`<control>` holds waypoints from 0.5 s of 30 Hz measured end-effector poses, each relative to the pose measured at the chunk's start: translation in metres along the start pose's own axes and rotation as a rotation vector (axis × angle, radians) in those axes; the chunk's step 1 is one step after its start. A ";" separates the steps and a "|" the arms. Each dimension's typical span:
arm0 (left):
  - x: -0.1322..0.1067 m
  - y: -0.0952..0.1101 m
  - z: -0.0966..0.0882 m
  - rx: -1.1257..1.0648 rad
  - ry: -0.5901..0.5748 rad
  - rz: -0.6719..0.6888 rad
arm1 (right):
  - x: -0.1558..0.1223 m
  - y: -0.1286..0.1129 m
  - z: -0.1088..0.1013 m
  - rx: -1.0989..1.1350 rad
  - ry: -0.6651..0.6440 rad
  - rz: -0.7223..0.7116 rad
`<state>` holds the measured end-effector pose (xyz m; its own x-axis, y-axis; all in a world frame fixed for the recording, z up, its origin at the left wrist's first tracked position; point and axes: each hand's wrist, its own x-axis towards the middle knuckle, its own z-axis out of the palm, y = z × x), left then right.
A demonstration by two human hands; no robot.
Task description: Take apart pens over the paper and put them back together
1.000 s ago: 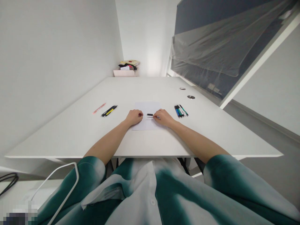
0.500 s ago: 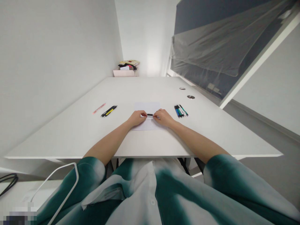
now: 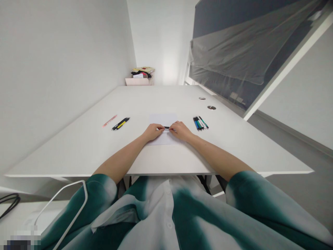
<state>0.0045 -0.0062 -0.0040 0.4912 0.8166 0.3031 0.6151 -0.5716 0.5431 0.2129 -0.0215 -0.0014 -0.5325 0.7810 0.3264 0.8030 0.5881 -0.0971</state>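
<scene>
Lying crosswise, black pen (image 3: 167,127) between hands (image 3: 154,132) (image 3: 180,131)

Left hand (image 3: 154,132), right hand (image 3: 180,131) pinch black item (image 3: 167,127).

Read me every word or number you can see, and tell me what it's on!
I can't read any words or numbers here.
Pink pen: too small to read.
Black and yellow pens: too small to read.
Blue, green and white pens: too small to read.
Thin black item between the left hand and right hand: too small to read.
Stack on the far box: too blurred to read.
</scene>
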 end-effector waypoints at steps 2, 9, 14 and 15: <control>0.001 0.001 0.001 -0.006 0.003 -0.007 | 0.000 0.000 0.001 -0.006 0.003 0.003; 0.003 0.004 0.008 0.007 0.005 -0.028 | 0.000 -0.003 0.004 -0.026 0.014 -0.019; 0.003 0.003 0.008 0.041 0.003 0.007 | 0.000 -0.006 0.003 -0.009 0.020 -0.024; 0.003 0.002 0.008 0.050 0.000 0.016 | 0.000 -0.006 0.002 -0.006 0.021 -0.025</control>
<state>0.0120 -0.0057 -0.0079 0.5013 0.8072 0.3117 0.6373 -0.5881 0.4980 0.2076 -0.0244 -0.0030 -0.5470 0.7611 0.3486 0.7910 0.6062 -0.0826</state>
